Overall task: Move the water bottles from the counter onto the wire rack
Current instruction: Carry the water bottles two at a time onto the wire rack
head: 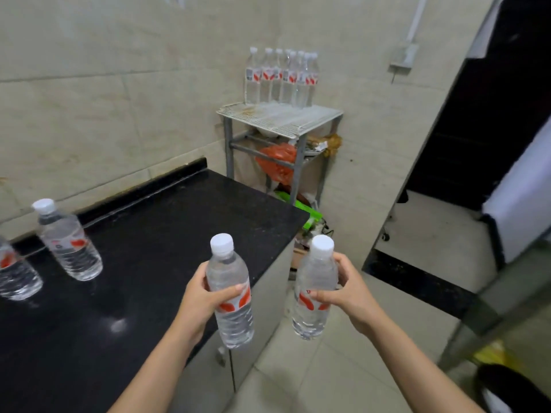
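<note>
Now we grip one upright bottle (231, 290) in our left hand (198, 299) and another bottle (314, 289) in our right hand (348, 293); the wire rack (280, 116) stands straight ahead beyond the counter (149, 234), nearer the right hand.

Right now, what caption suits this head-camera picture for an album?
Left hand holds one bottle, right hand a second bottle; two more bottles stand on the counter, several on the wire rack.

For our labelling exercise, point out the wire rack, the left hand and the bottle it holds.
wire rack (283, 119), head view, bare shelf mesh.
left hand (199, 296), head view, middle of hand.
held bottle (227, 271), head view, clear shoulder.
</note>
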### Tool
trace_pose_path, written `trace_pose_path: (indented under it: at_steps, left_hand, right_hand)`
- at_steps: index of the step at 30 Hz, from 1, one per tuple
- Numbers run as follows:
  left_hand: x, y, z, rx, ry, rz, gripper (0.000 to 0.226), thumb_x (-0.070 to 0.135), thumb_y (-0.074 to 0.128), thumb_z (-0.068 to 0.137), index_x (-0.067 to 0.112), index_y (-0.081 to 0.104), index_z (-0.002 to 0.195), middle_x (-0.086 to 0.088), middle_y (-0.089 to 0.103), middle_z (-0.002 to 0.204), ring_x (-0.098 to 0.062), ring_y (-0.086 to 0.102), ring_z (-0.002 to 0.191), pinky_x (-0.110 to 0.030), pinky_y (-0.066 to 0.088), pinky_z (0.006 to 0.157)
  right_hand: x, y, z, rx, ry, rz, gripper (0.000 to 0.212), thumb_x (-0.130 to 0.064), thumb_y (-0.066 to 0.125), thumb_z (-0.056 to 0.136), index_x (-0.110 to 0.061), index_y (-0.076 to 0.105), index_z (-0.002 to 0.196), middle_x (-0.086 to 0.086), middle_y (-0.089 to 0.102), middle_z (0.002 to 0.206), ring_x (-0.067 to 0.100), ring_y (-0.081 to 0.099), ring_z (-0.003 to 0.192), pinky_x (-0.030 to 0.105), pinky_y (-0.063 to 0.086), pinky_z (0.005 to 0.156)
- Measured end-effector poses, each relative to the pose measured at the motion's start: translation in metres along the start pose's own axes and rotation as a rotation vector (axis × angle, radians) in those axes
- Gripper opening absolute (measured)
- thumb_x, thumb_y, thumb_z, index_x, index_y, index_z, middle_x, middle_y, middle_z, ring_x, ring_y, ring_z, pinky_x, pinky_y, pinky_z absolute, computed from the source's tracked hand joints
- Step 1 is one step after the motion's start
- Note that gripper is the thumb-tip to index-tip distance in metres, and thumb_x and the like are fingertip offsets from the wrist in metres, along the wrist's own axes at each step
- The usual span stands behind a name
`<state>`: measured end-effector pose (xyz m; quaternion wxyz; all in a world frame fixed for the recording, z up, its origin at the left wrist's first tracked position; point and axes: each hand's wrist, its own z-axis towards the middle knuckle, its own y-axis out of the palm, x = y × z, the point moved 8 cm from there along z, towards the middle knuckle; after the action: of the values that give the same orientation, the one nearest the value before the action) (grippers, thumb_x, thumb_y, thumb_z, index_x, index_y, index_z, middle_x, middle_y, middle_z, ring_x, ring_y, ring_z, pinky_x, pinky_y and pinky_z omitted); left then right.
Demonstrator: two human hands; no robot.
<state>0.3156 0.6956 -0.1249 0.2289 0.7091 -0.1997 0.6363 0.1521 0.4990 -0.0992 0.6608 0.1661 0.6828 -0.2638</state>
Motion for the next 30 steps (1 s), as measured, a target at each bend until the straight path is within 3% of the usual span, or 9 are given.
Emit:
trace_pose_path:
  at_steps: [5, 11, 15, 19, 22, 26, 30]
  left_hand:
    - [-0.017, 0.056, 0.031, -0.068, -0.060, 0.045, 0.055, 0.010, 0.083, 0.051, 0.019, 0.058, 0.099, -0.009, 0.068, 0.098, -0.025, 0.065, 0.090, -0.042, 0.053, 0.083]
    - [-0.024, 0.106, 0.107, -0.077, -0.037, 0.047, 0.049, -0.002, 0.083, 0.055, 0.022, 0.059, 0.091, 0.000, 0.069, 0.085, -0.017, 0.065, 0.078, -0.029, 0.053, 0.069]
    - [-0.021, 0.145, 0.181, -0.056, -0.024, -0.021, 0.047, 0.001, 0.082, 0.054, 0.021, 0.059, 0.090, -0.003, 0.069, 0.086, -0.020, 0.065, 0.079, -0.033, 0.052, 0.070]
    - [-0.009, 0.185, 0.256, -0.044, -0.001, -0.047, 0.049, 0.003, 0.083, 0.055, 0.017, 0.057, 0.095, -0.009, 0.067, 0.093, -0.027, 0.064, 0.085, -0.038, 0.051, 0.077]
    - [0.005, 0.214, 0.303, -0.064, 0.017, -0.068, 0.051, 0.012, 0.081, 0.047, 0.022, 0.058, 0.092, -0.005, 0.068, 0.091, -0.021, 0.065, 0.081, -0.034, 0.050, 0.071]
    - [0.014, 0.249, 0.346, -0.097, 0.029, -0.056, 0.050, 0.013, 0.084, 0.049, 0.026, 0.060, 0.091, 0.000, 0.069, 0.090, -0.015, 0.067, 0.080, -0.028, 0.049, 0.067]
    - [0.023, 0.284, 0.380, -0.129, 0.027, -0.048, 0.058, 0.026, 0.082, 0.042, 0.028, 0.059, 0.095, 0.002, 0.070, 0.092, -0.013, 0.069, 0.081, -0.025, 0.051, 0.065]
  right_hand:
    - [0.032, -0.052, 0.017, 0.067, 0.069, 0.049, 0.065, -0.009, 0.081, 0.043, -0.028, 0.055, 0.099, -0.001, 0.064, 0.101, -0.002, 0.063, 0.080, 0.014, 0.049, 0.064]
    - [0.056, -0.106, 0.079, 0.079, 0.119, 0.013, 0.065, 0.002, 0.083, 0.050, -0.023, 0.053, 0.102, 0.000, 0.064, 0.100, -0.005, 0.063, 0.077, 0.012, 0.048, 0.062]
    - [0.056, -0.140, 0.150, 0.037, 0.127, -0.101, 0.064, 0.002, 0.083, 0.054, -0.026, 0.054, 0.103, -0.002, 0.062, 0.103, -0.006, 0.060, 0.084, 0.012, 0.048, 0.067]
    - [0.042, -0.175, 0.220, 0.021, 0.138, -0.152, 0.066, -0.005, 0.085, 0.053, -0.030, 0.053, 0.105, -0.001, 0.062, 0.110, 0.013, 0.058, 0.104, 0.030, 0.050, 0.090]
    - [0.030, -0.201, 0.261, 0.035, 0.132, -0.127, 0.070, -0.015, 0.087, 0.048, -0.031, 0.052, 0.107, 0.000, 0.062, 0.112, 0.016, 0.059, 0.107, 0.038, 0.049, 0.094]
    - [0.027, -0.236, 0.299, 0.077, 0.118, -0.105, 0.070, -0.006, 0.086, 0.052, -0.028, 0.050, 0.108, 0.003, 0.060, 0.115, 0.014, 0.060, 0.105, 0.033, 0.049, 0.091]
    - [0.027, -0.274, 0.336, 0.082, 0.092, -0.081, 0.068, -0.002, 0.084, 0.054, -0.029, 0.051, 0.106, -0.002, 0.062, 0.109, 0.002, 0.063, 0.092, 0.019, 0.053, 0.076]
